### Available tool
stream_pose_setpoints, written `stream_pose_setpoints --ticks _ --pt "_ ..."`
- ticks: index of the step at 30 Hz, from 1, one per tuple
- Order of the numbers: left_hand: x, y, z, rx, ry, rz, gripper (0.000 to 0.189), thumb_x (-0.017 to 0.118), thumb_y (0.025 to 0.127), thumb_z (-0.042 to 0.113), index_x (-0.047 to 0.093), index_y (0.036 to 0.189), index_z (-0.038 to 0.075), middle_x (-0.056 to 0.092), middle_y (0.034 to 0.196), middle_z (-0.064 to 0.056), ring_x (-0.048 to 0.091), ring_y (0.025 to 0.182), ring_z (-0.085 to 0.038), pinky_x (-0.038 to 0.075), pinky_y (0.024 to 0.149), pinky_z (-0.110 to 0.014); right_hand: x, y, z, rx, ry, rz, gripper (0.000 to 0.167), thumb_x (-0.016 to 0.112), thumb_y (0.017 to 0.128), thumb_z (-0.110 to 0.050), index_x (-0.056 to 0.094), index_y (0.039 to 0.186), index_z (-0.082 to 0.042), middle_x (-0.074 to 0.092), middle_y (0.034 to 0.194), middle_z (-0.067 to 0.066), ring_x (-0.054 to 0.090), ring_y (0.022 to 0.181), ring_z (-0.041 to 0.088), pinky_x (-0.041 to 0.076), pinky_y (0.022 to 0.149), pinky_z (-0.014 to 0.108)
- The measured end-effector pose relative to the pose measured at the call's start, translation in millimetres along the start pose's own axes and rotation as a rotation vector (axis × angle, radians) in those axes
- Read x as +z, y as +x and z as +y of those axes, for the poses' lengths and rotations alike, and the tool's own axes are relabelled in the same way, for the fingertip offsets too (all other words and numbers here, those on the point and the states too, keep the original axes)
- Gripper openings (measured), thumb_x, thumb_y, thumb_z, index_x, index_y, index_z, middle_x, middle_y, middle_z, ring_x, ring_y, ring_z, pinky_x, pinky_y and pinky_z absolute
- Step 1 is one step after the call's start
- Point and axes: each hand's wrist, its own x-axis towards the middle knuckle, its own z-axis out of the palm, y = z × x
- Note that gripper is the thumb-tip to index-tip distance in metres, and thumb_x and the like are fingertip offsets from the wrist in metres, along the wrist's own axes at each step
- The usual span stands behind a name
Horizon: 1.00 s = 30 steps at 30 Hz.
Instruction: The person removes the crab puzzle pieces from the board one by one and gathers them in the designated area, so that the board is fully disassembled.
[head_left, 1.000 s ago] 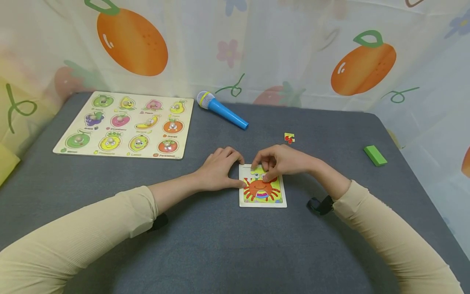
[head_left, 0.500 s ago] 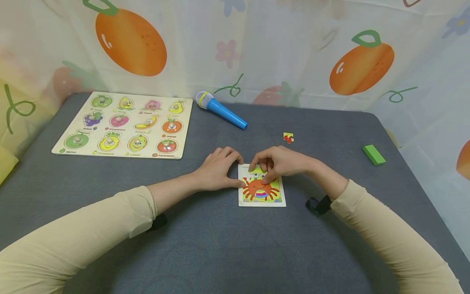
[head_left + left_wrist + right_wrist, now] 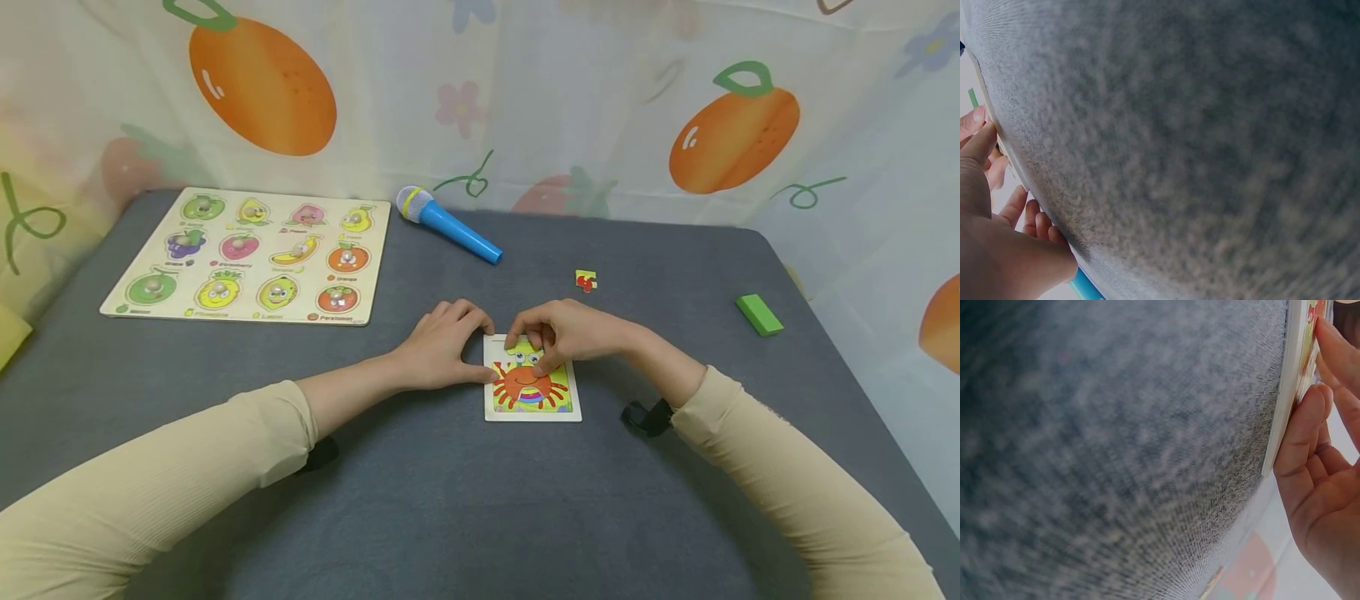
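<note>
A small crab puzzle board [image 3: 534, 417] with a pale frame lies flat at the middle of the dark table. My left hand [image 3: 442, 346] rests at its left side, thumb on the left edge and index finger near the top left corner. From above, my right hand [image 3: 573, 333] reaches over the top of the board. Its thumb and index finger pinch the puzzle piece with the crab's eyes [image 3: 522, 358]. The board's upper right part is hidden under that hand. In the right wrist view, the right fingertips [image 3: 1316, 394] touch the board's face.
A loose red and yellow puzzle piece [image 3: 586, 281] lies behind the right hand. A blue toy microphone [image 3: 459, 233] is at the back, beside a fruit knob puzzle board [image 3: 367, 310] on the left. A green block [image 3: 760, 315] lies at right; a printed curtain [image 3: 540, 108] hangs behind.
The whole head view has shifted slightly left. Both hands keep nearly the same position on the crab puzzle board, with the right fingers still at the eye piece.
</note>
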Motion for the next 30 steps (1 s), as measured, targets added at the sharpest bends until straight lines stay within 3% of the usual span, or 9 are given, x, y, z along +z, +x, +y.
stream_pose_setpoints --ticks 17,30 --pt "-0.6 -0.3 0.1 0.003 -0.002 -0.004 0.058 0.079 0.080 0.046 0.057 0.124 0.015 0.050 0.135 -0.009 0.044 0.117 -0.027 0.039 0.098 -0.047 1.0 -0.8 -1.8 -0.009 -0.028 0.011 0.036 0.079 0.082 -0.011 0.067 0.115 -0.017 0.050 0.088 0.007 0.047 0.065 0.015 0.040 0.062 0.024" --pt "0.4 -0.1 -0.5 0.000 0.003 0.001 0.059 0.078 0.080 0.047 0.056 0.124 0.016 0.050 0.136 -0.008 0.045 0.120 -0.028 0.039 0.099 -0.048 2.3 0.0 -0.7 -0.015 -0.054 0.038 0.039 0.083 0.078 -0.014 0.068 0.114 -0.019 0.052 0.100 0.007 0.052 0.069 0.017 0.046 0.067 0.027"
